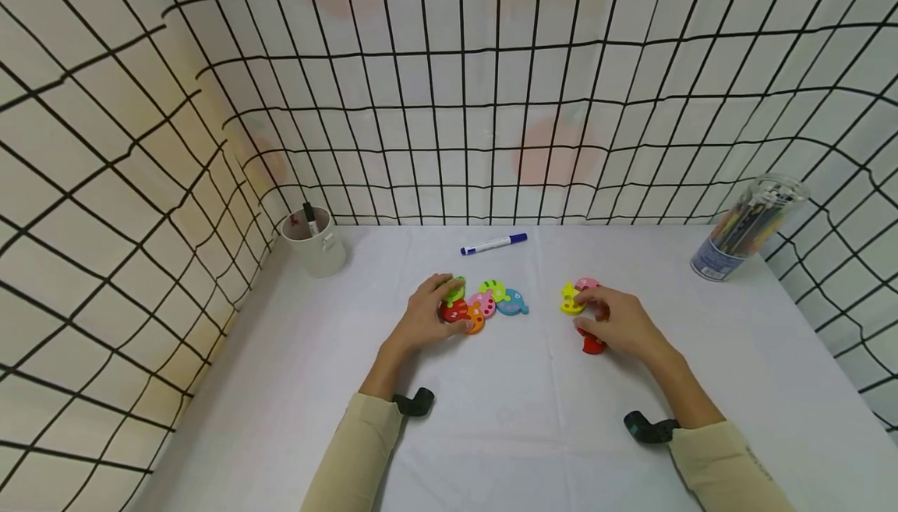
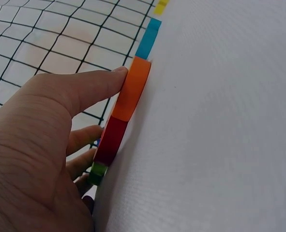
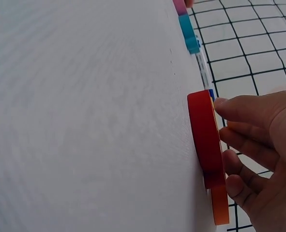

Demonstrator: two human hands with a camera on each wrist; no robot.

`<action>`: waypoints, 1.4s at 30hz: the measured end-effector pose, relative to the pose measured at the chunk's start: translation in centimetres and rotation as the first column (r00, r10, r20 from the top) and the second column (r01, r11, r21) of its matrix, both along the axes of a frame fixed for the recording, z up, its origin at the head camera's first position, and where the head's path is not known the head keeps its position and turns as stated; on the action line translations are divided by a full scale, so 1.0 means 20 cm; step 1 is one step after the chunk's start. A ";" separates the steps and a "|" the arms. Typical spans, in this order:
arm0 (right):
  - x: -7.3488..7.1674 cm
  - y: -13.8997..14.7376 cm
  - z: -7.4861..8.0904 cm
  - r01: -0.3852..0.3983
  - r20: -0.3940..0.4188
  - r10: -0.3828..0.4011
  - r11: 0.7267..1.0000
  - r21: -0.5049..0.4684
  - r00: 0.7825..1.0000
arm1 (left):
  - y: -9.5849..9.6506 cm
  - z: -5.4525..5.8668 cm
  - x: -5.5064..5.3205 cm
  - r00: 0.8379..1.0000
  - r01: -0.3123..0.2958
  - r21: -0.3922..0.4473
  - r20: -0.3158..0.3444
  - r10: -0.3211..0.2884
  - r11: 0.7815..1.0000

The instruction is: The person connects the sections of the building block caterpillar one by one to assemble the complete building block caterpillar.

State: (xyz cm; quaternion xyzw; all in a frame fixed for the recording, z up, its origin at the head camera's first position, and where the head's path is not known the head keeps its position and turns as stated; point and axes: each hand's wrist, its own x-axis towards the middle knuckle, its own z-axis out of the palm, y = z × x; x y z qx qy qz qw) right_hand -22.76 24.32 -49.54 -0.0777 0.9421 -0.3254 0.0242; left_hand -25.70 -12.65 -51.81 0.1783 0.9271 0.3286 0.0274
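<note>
A curved row of colourful numbered puzzle pieces lies flat on the white table: green (image 1: 456, 291), red (image 1: 454, 310), orange (image 1: 475, 320), pink (image 1: 484, 303), lime and blue (image 1: 512, 301). My left hand (image 1: 428, 313) spans the row's left end, thumb touching the orange piece (image 2: 131, 92) and fingers beside the red (image 2: 111, 141) and green ones. To the right, my right hand (image 1: 620, 320) rests over a loose group with a yellow piece (image 1: 570, 300), a pink piece (image 1: 586, 284) and a red piece (image 1: 593, 345). Its thumb is right at the red piece (image 3: 204, 135), fingers loosely bent.
A blue-capped marker (image 1: 493, 245) lies behind the pieces. At the back left stands a white mug (image 1: 316, 245) with a black marker inside. A clear jar of pencils (image 1: 745, 225) stands at the back right. Cloth with a black grid pattern (image 1: 491, 107) encloses the back and sides.
</note>
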 end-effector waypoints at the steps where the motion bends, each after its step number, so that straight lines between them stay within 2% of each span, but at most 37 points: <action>1: 0.00 0.00 0.00 0.003 0.001 -0.003 1.000 0.000 1.000 | 0.00 0.00 0.00 1.000 -0.001 -0.002 0.001 0.001 1.000; 5: 0.00 -0.02 0.01 -0.001 -0.010 0.001 1.000 0.013 1.000 | 0.01 0.00 0.00 1.000 0.001 -0.009 -0.007 -0.001 1.000; 11: -0.01 -0.06 0.01 -0.008 0.019 0.006 0.998 0.068 1.000 | 0.01 0.00 0.01 1.000 -0.002 -0.026 -0.014 0.002 1.000; 19: -0.02 -0.12 0.02 0.004 -0.017 -0.002 0.992 0.126 1.000 | 0.00 0.00 0.00 0.999 -0.034 0.019 0.000 0.034 0.999; 25: -0.02 -0.15 0.03 0.042 -0.021 -0.040 0.996 0.075 0.999 | -0.01 0.00 0.00 1.000 -0.021 0.017 0.008 0.021 1.000; 30: -0.04 -0.18 0.01 0.021 -0.077 -0.023 1.000 -0.017 0.997 | -0.02 0.03 0.01 1.000 -0.003 0.046 -0.004 0.003 0.999; 33: -0.04 -0.23 0.01 0.011 -0.082 -0.015 0.999 -0.053 0.997 | -0.03 0.04 0.01 1.000 -0.020 0.036 0.013 0.020 0.999; 37: -0.04 -0.30 0.01 0.003 -0.050 -0.006 0.998 -0.062 0.999 | -0.04 0.04 0.02 0.998 -0.051 0.039 0.027 0.050 0.998; 42: -0.04 -0.37 0.00 -0.022 -0.044 0.019 0.998 -0.057 0.999 | -0.04 0.03 0.01 0.998 -0.054 0.039 0.011 0.054 0.998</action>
